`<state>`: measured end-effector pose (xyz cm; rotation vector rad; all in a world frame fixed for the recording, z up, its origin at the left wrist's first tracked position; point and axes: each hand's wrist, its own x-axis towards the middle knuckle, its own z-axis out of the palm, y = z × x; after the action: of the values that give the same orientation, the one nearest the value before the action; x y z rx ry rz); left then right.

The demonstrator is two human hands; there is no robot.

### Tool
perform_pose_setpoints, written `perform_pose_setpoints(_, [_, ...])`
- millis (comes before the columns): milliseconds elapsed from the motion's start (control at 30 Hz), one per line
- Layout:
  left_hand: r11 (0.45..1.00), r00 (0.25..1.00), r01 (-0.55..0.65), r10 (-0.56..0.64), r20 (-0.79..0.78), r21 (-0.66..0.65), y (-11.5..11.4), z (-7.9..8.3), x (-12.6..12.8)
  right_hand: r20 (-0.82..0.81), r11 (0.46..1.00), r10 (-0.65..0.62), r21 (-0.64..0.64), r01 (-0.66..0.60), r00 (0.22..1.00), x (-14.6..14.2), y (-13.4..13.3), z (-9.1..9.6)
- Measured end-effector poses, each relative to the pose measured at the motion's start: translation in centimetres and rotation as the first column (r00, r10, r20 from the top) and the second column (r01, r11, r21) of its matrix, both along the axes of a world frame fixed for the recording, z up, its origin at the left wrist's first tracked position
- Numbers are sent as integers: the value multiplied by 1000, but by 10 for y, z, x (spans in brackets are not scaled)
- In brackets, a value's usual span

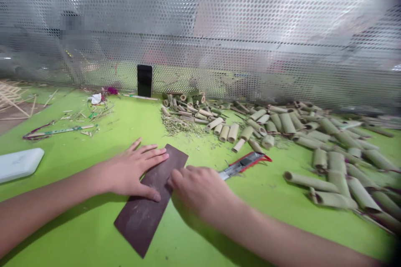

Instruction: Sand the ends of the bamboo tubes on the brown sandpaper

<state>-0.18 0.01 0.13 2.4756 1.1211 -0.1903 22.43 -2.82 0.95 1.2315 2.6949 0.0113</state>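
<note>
A dark brown rectangular sheet, which looks like sandpaper (142,221), lies at a slant on the green tabletop. My left hand (134,169) rests on its left side, fingers spread and pressing it flat. At the sheet's right edge is my right hand (200,187), its fingers curled closed and touching or just above the surface. Whatever those fingers hold is hidden behind them. Just beyond my right hand lies a red and grey utility knife (246,163), its blade end towards the hand.
Many cut bamboo tubes (286,123) are heaped at the right and back, beside shavings (184,127). A phone (144,81) leans on a perforated metal screen (219,16). At left are a white block-like object (20,164), a thin printed stick (59,130) and wooden strips (14,98).
</note>
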Motion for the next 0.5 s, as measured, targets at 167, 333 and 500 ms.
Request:
perform_pose_setpoints(167, [1000,1000,-2,2,0,10,0,0,-1,-14,996,-67,-59,67,998,-2,-2,4])
perform_pose_setpoints(333, [1000,1000,-3,3,-4,3,-1,1,-1,-17,993,-85,-86,83,996,-3,1,6])
perform_pose_setpoints(500, [1000,1000,0,0,-13,-9,0,1,-1,-63,988,7,-154,-16,998,-1,-6,11])
